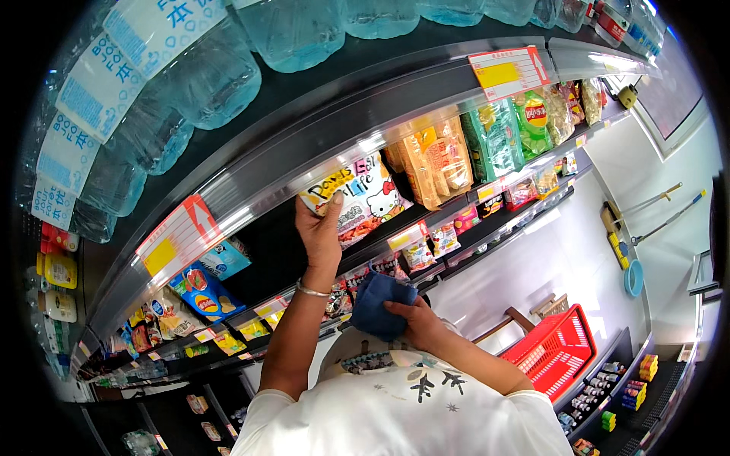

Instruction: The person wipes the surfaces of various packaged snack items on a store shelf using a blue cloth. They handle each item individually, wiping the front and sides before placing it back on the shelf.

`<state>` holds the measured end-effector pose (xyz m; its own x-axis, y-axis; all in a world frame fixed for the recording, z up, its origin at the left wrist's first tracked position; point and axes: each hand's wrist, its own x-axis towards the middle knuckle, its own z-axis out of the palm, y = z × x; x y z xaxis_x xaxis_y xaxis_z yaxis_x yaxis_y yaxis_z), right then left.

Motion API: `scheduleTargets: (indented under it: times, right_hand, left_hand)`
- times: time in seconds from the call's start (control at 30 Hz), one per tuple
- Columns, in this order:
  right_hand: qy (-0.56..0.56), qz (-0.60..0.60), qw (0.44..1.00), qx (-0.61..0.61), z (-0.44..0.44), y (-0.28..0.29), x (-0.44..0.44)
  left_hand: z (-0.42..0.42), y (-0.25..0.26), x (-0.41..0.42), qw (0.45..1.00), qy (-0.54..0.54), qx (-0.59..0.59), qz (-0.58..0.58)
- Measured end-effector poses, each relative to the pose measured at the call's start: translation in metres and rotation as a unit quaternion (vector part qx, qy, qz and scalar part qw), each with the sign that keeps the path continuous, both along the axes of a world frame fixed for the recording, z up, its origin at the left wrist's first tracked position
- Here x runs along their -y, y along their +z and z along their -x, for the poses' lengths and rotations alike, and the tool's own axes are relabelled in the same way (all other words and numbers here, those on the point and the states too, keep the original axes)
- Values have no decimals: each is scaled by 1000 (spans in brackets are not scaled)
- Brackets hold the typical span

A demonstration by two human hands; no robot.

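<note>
My left hand, with a bangle at the wrist, grips the left end of a white snack bag printed with a cartoon cat, thumb on its front. The bag is at a black store shelf, below the overhanging shelf edge. In front of my chest, my right hand holds a folded dark blue cloth. Just right of the snack bag stand orange-brown snack bags, then a green bag. A blue chip bag and a light blue bag lie on the shelf to the left.
Large water bottles line the shelf above, over a protruding edge with price tags. Small snack packs sit on a lower shelf. A red plastic basket is at the lower right, near a wooden stool. A blue basin stands by the wall.
</note>
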<state>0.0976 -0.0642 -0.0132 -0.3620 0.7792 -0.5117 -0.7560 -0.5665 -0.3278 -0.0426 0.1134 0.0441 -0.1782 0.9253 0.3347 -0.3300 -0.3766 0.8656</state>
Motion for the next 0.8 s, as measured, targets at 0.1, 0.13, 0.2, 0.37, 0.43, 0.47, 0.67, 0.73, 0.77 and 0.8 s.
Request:
scheduleTargets:
  times: [0.1,0.13,0.2,0.37,0.43,0.47,0.67,0.73,0.77,0.8]
  right_hand:
    - [-21,-12,1000,0,-5,5,-2]
    - [-26,-19,999,2,-6,4,-2]
    - [-28,-25,999,12,-8,6,-3]
    - [-10,-30,999,14,-9,8,-8]
    - [-4,-35,999,13,-8,6,-10]
    - [-1,-38,999,12,-7,5,-10]
    - [8,-33,999,42,1,-11,-14]
    - [12,-35,998,43,6,-12,-14]
    - [15,-36,998,44,10,-11,-14]
    - [16,-22,999,32,13,-11,-14]
  left_hand:
    - [-4,-24,0,993,-26,-81,82]
    - [-3,-33,1,991,-27,-84,99]
    - [-1,-48,7,992,-29,-83,87]
    - [5,-66,15,987,-67,-119,79]
    - [2,-66,11,989,-64,-110,72]
    - [1,-66,9,989,-61,-114,75]
    - [-2,-63,14,989,-79,-113,62]
    - [3,-71,18,991,-65,-103,49]
    - [8,-74,21,993,-58,-98,43]
    - [12,-74,25,989,-47,-131,46]
